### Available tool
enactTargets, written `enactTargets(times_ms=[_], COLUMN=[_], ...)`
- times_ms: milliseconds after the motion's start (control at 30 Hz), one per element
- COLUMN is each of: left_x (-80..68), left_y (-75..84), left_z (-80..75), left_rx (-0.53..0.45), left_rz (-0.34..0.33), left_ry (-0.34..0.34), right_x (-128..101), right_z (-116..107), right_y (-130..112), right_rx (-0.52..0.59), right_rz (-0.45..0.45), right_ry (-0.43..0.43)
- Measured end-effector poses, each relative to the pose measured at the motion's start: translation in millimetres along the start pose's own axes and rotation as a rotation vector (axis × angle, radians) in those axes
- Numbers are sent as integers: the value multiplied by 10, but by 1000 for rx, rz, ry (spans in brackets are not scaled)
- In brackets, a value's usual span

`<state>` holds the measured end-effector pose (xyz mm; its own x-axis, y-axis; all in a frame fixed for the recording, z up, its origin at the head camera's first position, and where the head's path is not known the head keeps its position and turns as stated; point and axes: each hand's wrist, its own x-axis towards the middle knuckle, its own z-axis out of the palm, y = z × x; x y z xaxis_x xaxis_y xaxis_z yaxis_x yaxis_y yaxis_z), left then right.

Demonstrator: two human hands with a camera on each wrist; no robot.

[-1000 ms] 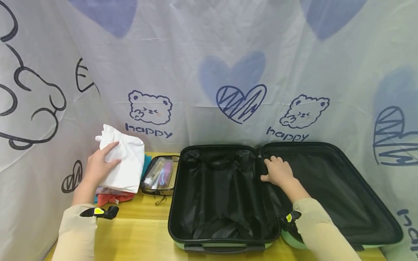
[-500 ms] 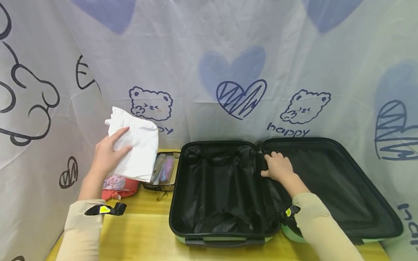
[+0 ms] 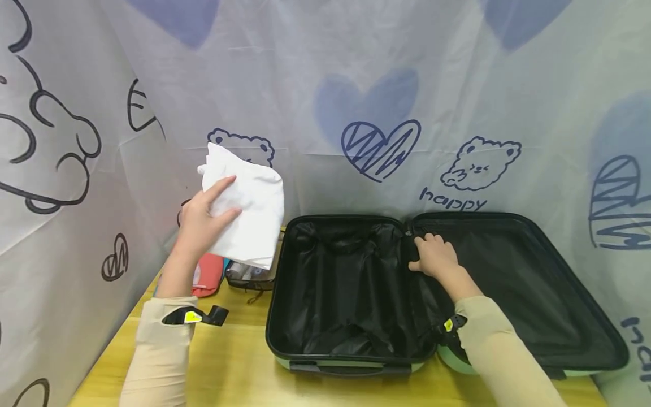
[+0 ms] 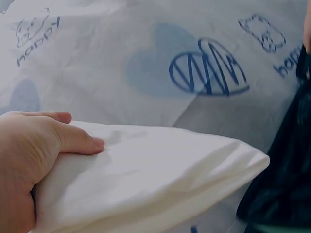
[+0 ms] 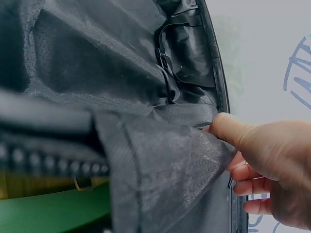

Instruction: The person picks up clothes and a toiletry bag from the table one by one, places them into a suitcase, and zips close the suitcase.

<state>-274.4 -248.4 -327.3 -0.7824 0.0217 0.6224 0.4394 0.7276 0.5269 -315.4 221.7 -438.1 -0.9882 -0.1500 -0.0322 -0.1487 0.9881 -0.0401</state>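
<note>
My left hand (image 3: 203, 226) grips a folded white cloth garment (image 3: 251, 209), thumb on the near face, held up in the air left of the suitcase. In the left wrist view the white garment (image 4: 146, 179) shows its folded layers along the lower edge. An open suitcase (image 3: 351, 359) with a black lining and pale green shell lies on the table, its two halves side by side. At the hinge between them, my right hand (image 3: 436, 260) pinches the black lining fabric (image 5: 165, 160) between thumb and fingers, as the right wrist view shows.
A clear toiletry pouch (image 3: 251, 277) with tubes inside stands left of the suitcase, partly behind the white garment. Beside it lies a coral-red folded garment (image 3: 208, 277). A printed white curtain (image 3: 315, 186) hangs close behind the yellow wooden table (image 3: 239, 362).
My left hand has lifted the white garment off the pile of clothes and carried it up and to the right, over the pouch. My right hand has stayed at the hinge.
</note>
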Motion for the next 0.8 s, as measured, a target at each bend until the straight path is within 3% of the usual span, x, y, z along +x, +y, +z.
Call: enactTargets(times_ms=[400, 800], left_x=[14, -82], left_y=[370, 561], left_z=[426, 880], left_rx=[-191, -300], left_rz=[-67, -139], left_ry=[30, -68], right_x=[-6, -9], right_z=[-35, -73], right_y=[-9, -49], right_rx=[17, 8], right_rz=[4, 1], right_ry=[-26, -37])
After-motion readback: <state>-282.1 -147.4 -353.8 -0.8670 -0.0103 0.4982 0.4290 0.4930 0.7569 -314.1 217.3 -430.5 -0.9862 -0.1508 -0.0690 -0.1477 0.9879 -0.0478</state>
